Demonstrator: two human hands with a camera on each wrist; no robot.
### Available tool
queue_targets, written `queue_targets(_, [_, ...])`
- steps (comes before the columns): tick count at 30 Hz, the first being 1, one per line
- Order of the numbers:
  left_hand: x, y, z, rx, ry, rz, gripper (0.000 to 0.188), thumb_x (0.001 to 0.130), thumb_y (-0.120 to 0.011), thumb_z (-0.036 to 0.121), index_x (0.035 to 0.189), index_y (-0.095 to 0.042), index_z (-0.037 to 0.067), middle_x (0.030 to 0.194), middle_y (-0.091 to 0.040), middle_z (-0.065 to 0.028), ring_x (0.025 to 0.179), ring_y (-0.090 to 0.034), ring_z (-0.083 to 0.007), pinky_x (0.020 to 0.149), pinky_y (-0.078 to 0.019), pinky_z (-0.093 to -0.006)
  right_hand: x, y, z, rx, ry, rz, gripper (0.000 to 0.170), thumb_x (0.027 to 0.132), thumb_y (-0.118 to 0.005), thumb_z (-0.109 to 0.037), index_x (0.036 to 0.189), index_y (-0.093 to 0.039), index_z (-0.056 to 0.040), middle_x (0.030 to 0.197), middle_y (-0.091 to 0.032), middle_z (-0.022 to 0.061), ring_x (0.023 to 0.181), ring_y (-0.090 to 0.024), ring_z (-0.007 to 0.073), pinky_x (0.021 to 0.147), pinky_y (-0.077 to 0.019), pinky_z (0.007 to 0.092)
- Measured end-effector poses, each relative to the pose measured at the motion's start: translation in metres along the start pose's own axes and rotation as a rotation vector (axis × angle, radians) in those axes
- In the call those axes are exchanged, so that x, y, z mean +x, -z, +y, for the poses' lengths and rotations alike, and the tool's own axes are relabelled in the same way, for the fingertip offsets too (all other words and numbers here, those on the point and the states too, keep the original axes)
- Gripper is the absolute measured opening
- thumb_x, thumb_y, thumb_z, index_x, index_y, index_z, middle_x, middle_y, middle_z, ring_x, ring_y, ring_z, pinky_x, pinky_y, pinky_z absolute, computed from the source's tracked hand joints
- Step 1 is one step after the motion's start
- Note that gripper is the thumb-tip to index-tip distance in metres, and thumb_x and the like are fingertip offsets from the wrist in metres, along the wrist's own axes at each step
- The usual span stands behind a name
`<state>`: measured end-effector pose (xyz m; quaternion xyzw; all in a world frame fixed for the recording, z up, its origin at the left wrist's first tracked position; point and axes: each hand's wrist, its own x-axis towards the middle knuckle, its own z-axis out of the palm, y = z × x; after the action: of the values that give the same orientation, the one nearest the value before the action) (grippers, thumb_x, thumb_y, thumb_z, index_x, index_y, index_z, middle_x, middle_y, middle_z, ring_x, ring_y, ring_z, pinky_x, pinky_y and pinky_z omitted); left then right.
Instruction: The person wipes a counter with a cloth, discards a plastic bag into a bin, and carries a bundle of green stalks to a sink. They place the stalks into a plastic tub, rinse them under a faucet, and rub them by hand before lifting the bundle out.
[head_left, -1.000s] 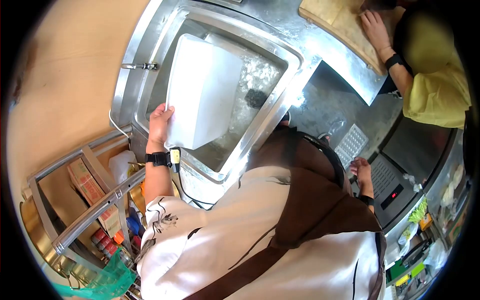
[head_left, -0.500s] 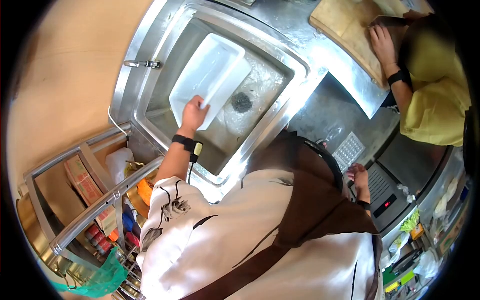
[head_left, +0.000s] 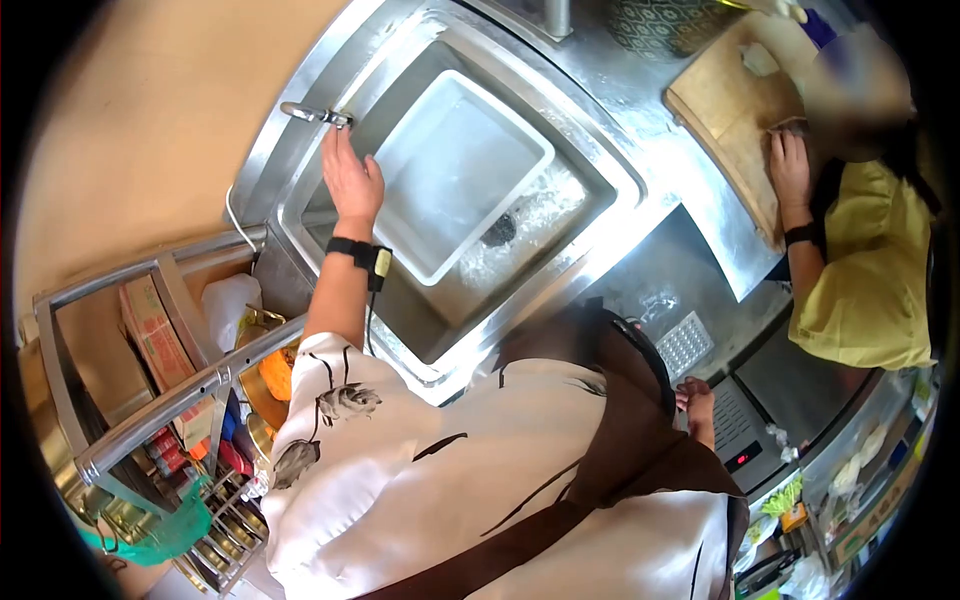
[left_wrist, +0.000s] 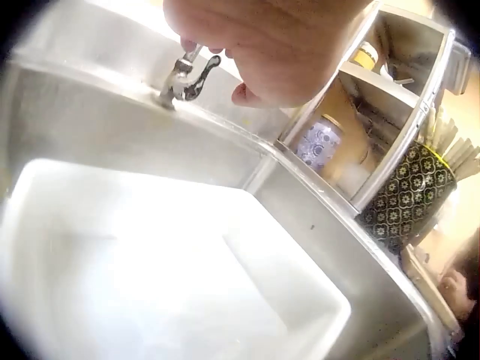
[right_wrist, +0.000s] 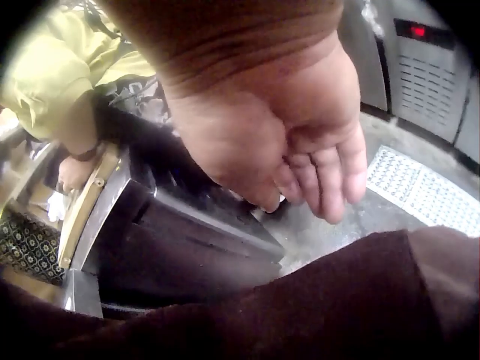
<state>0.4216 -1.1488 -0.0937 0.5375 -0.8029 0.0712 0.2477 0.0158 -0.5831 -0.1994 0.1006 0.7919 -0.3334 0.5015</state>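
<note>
The sink is a grey stainless-steel basin [head_left: 440, 335] with a broad metal rim. A rectangular white plastic tub [head_left: 455, 175] sits inside it, open side up. The dark round drain [head_left: 498, 230] lies just beside the tub's edge that faces away from the faucet. The basin floor around the drain is wet and glossy.

The left hand [head_left: 352, 185] is open, holding nothing visible, fingers extended and thumb set apart. Its fingertips are at the small chrome faucet [head_left: 318, 114] on the wall-side edge of the sink; contact cannot be confirmed.

The right hand [head_left: 697, 402] is relaxed, fingers loosely bent, grasping nothing. It hangs at the person's side, well apart from the sink, above the floor near a pale perforated mat [head_left: 685, 343].

Past the sink's far corner, a light wooden cutting board [head_left: 735, 110] lies on the steel counter. A second person in a yellow garment [head_left: 862, 270] has a hand on it. A dark patterned container [left_wrist: 409, 196] stands beside the board. A metal-framed rack [head_left: 150, 430] stands beside the sink on the left-hand side.
</note>
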Motion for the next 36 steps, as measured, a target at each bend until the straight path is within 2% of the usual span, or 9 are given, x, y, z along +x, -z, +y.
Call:
queue_targets(6, [0.026,-0.021,-0.040,0.269,-0.193,-0.252,0.055,0.074,-0.049,0.000,0.128,-0.036,-0.002,0.135,-0.035,-0.0178,0.126,-0.031,-0.0335,0.103,-0.0256,-0.0432,0.008,-0.002,-0.007,0.007,0.057,-0.007,0.021,0.088,-0.051,-0.018,0.101,-0.054,-0.0018,0.080,-0.060,0.0081,0.060,-0.058,0.0148,0.053,-0.0458,0.0251])
queue_targets(11, [0.015,-0.010,-0.036,0.362,-0.067,-0.340,0.061,0.074,-0.046,-0.001,0.132,-0.030,-0.003,0.136,-0.034,-0.0156,0.127,-0.030,-0.0274,0.105,-0.0223,-0.0412,0.006,0.001,-0.003,0.022,0.104,-0.005,0.021,0.089,-0.051,-0.018,0.102,-0.054,-0.0013,0.080,-0.060,0.0080,0.063,-0.059,0.0155,0.055,-0.0466,0.0251])
queue_targets(15, [-0.009,-0.015,-0.048,0.430,-0.059,-0.429,0.062,0.075,-0.049,0.003,0.132,-0.027,-0.004,0.137,-0.032,-0.0182,0.128,-0.028,-0.0300,0.106,-0.0213,-0.0419,0.004,0.004,0.006,0.039,0.047,0.013,0.019,0.089,-0.051,-0.016,0.101,-0.054,-0.0016,0.080,-0.061,0.0076,0.062,-0.060,0.0159,0.053,-0.0465,0.0255])
queue_targets(20, [-0.025,-0.003,-0.039,0.130,0.047,-0.392,0.060,0.078,-0.057,0.016,0.128,-0.033,-0.008,0.136,-0.029,-0.0247,0.127,-0.027,-0.0387,0.106,-0.0229,-0.0415,0.010,0.009,0.021,0.029,0.046,0.013,0.022,0.089,-0.051,-0.020,0.103,-0.052,-0.0027,0.083,-0.061,0.0098,0.061,-0.059,0.0159,0.054,-0.0483,0.0268])
queue_targets(24, [-0.050,0.009,-0.012,0.138,-0.022,-0.538,0.046,0.080,-0.056,0.020,0.115,-0.049,-0.008,0.122,-0.047,-0.0261,0.117,-0.041,-0.0396,0.100,-0.0315,-0.0418,0.005,0.009,0.024,0.054,0.062,0.011,0.019,0.089,-0.051,-0.017,0.100,-0.054,-0.0024,0.083,-0.062,0.0100,0.064,-0.062,0.0172,0.053,-0.0486,0.0272])
queue_targets(26, [-0.048,0.034,0.034,-0.024,0.147,-0.695,0.040,0.082,-0.054,0.024,0.109,-0.055,-0.005,0.110,-0.056,-0.0245,0.104,-0.052,-0.0377,0.092,-0.0396,-0.0417,0.001,0.007,0.024,0.021,0.077,0.048,0.016,0.088,-0.048,-0.013,0.098,-0.054,-0.0025,0.082,-0.062,0.0096,0.064,-0.061,0.0166,0.053,-0.0484,0.0263])
queue_targets(31, [-0.035,0.079,0.141,-0.090,0.200,-0.808,0.034,0.084,-0.051,0.029,0.087,-0.062,-0.003,0.084,-0.060,-0.0245,0.083,-0.057,-0.0399,0.073,-0.0448,-0.0414,0.005,0.024,0.059,0.150,0.104,0.103,0.016,0.086,-0.050,-0.012,0.095,-0.056,-0.0011,0.078,-0.062,0.0088,0.060,-0.060,0.0151,0.051,-0.0468,0.0262])
queue_targets(33, [-0.033,0.085,0.170,-0.244,0.035,-0.786,0.033,0.085,-0.052,0.027,0.082,-0.060,-0.005,0.071,-0.056,-0.0256,0.066,-0.053,-0.0417,0.060,-0.0420,-0.0411,-0.003,0.036,0.070,0.160,0.111,0.126,0.015,0.085,-0.050,-0.013,0.092,-0.057,-0.0009,0.077,-0.062,0.0093,0.061,-0.059,0.0145,0.052,-0.0479,0.0270])
queue_targets(36, [-0.037,0.096,0.244,-0.427,-0.118,-0.813,0.031,0.087,-0.053,0.023,0.090,-0.061,-0.007,0.074,-0.060,-0.0225,0.064,-0.057,-0.0258,0.064,-0.0442,-0.0349,0.001,0.064,0.104,-0.001,0.191,0.210,0.018,0.083,-0.053,-0.016,0.085,-0.061,-0.0003,0.077,-0.063,0.0117,0.057,-0.058,0.0150,0.054,-0.0483,0.0301])
